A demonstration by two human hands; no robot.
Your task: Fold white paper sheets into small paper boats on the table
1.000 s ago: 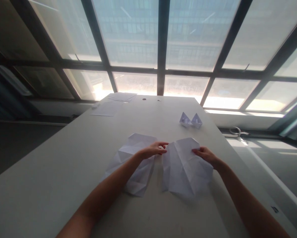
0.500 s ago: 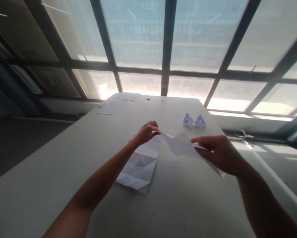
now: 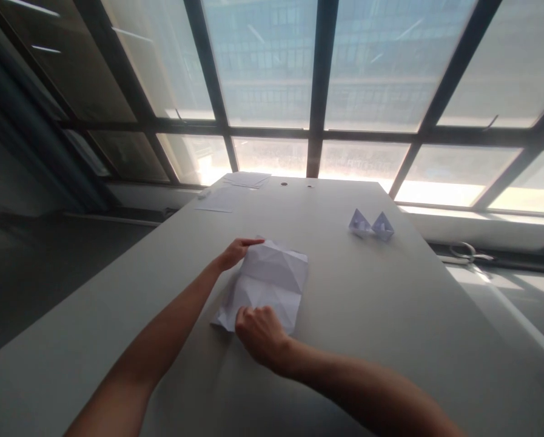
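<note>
A creased sheet of white paper (image 3: 276, 273), marked by fold lines, spreads between my two hands above the table. My left hand (image 3: 238, 252) pinches its far left corner, arm stretched forward. The near edge is in my right hand (image 3: 262, 337), whose fingers are curled over it. Paper also shows at the lower left, under or beside this sheet; I cannot tell where one piece ends and the other begins. Two small folded paper boats (image 3: 370, 226) with pointed peaks stand side by side, further off to the right.
Flat white sheets (image 3: 217, 199) lie at the far left end of the white table (image 3: 344, 340). Large windows (image 3: 262, 67) in dark frames rise behind it. A dark curtain (image 3: 39, 133) hangs at left, and a coiled cable (image 3: 463, 252) lies beyond the right edge.
The sheet held between both hands has moved left, over the creased paper on the table. My right hand has swung left and nearer to me. The view has turned slightly left.
</note>
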